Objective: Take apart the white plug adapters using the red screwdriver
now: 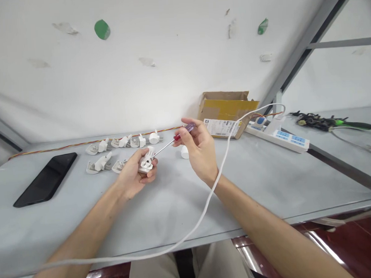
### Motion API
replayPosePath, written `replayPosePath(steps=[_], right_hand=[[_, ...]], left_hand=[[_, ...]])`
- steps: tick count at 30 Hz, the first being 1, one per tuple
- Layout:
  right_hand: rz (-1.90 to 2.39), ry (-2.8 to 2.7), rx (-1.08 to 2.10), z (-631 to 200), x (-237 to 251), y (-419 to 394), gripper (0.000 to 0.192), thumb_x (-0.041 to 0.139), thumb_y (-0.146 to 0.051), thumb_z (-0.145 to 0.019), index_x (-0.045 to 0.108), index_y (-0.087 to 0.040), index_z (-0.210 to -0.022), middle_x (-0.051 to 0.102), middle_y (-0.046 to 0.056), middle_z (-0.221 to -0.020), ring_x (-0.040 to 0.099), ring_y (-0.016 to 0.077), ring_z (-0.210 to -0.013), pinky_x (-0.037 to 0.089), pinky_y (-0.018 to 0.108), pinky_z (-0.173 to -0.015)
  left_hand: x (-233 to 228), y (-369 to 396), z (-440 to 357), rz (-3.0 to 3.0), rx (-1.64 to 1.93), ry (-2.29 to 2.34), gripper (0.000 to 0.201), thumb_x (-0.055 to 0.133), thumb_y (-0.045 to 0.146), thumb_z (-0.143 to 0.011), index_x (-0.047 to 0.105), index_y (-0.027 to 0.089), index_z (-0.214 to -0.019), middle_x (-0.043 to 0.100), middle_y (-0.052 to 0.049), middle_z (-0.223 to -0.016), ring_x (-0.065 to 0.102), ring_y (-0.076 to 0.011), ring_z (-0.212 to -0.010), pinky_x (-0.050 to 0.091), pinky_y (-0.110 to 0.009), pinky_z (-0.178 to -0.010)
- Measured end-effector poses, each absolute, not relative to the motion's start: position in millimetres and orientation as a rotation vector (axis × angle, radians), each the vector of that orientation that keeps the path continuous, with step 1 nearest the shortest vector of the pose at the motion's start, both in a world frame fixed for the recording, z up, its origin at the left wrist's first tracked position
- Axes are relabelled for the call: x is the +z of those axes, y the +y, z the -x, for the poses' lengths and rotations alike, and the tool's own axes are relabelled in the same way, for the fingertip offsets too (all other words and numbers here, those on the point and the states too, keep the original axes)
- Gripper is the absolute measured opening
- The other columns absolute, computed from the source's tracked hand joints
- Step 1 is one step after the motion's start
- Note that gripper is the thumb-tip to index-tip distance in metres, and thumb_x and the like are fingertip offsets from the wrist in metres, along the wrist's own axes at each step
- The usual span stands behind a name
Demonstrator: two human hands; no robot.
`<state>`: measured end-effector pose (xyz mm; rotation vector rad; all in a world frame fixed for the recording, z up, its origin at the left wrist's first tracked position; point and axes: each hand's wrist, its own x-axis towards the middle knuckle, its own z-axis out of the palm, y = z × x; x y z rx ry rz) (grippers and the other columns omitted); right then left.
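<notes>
My left hand (133, 173) is closed around a white electrical plug (146, 162), held just above the grey table. In my right hand (198, 148) is a screwdriver (185, 132) with a red and purple see-through handle, gripped between thumb and fingers. Its thin metal shaft slants down to the left, and the tip meets the plug; whether it sits in a screw is too small to tell. Behind my left hand, several white plugs, some with their casing open, lie in two rows, among them this plug (99, 163). Another white piece (184, 152) rests beside my right fingers.
A black phone (46, 179) lies at left. An open cardboard box (227, 112) stands against the wall, beside a white power strip (278, 137). A white cable (204, 212) crosses in front of my right wrist and left forearm. Dark cords and a green-handled tool (352, 123) lie far right.
</notes>
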<state>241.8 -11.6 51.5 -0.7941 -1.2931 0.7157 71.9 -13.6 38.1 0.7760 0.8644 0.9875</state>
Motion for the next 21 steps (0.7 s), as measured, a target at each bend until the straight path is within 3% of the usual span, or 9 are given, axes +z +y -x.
replayPosePath(steps=[21], right_hand=[[0.707, -1.344, 0.723, -238.8, 51.3, -17.1, 0.027, 0.057, -0.041, -0.088, 0.052, -0.024, -0.108, 0.06, -0.001, -0.086, 0.063, 0.0105, -0.071, 0.057, 0.029, -0.072]], left_hand=[[40.4, -14.8, -72.2, -0.801, 0.918, 0.837, 0.019, 0.05, 0.034, -0.082, 0.049, 0.017, -0.075, 0.047, 0.001, -0.062, 0.035, -0.0055, -0.039, 0.016, -0.017, -0.032]])
